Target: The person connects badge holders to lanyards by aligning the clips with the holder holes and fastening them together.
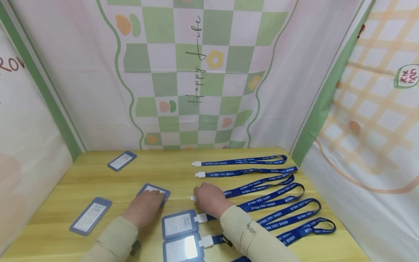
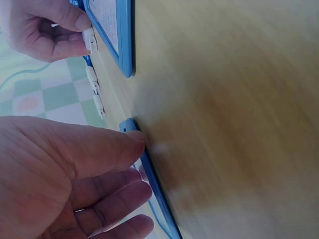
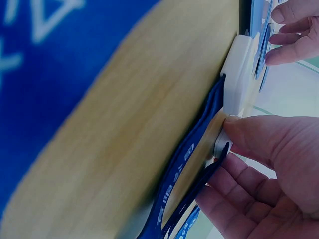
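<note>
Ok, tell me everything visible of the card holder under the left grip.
The card holder has a blue, plastic-looking frame with rounded corners, a small slot near one end and a white card inside. It lies on the wood-grained tabletop, set askew. The left grip partly covers it, thumb at its edge by the slot.

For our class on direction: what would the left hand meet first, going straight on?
The left hand would likely meet the blue-framed ID card holder beneath it; exact depth is unclear.
</note>
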### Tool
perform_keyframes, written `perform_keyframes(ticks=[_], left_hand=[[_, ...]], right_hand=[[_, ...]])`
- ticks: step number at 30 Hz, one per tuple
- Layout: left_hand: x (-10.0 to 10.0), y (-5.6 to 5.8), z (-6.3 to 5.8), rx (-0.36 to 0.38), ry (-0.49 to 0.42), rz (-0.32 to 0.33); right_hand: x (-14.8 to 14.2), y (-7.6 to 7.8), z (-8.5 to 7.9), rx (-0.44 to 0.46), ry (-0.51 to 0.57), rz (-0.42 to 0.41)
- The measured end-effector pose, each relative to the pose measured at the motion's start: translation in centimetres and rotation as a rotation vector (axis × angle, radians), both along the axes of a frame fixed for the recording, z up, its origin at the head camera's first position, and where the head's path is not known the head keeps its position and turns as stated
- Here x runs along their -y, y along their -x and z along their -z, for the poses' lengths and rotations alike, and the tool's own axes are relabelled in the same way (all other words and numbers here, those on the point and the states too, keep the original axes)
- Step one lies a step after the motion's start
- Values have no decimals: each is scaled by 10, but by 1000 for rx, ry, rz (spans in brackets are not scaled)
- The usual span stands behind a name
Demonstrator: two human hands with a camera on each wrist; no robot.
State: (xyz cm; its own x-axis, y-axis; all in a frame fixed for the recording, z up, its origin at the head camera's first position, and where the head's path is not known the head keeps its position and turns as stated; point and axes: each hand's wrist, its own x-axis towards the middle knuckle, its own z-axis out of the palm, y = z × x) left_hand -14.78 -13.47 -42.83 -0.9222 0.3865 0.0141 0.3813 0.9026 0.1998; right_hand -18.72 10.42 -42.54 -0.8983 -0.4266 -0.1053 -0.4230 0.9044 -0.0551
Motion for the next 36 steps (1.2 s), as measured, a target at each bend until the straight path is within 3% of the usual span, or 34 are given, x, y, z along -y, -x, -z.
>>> perform_keyframes(ticks=[11,20,36], left_hand=[[10,7,1,20,-22,-22],[23,14,0,119,-63,6],[21,14,6,44,-31,-6]], right_hand=[[0,0,-1,11,5,8],[0,1,0,16,10,6],[0,1,-1,20,-8,13]])
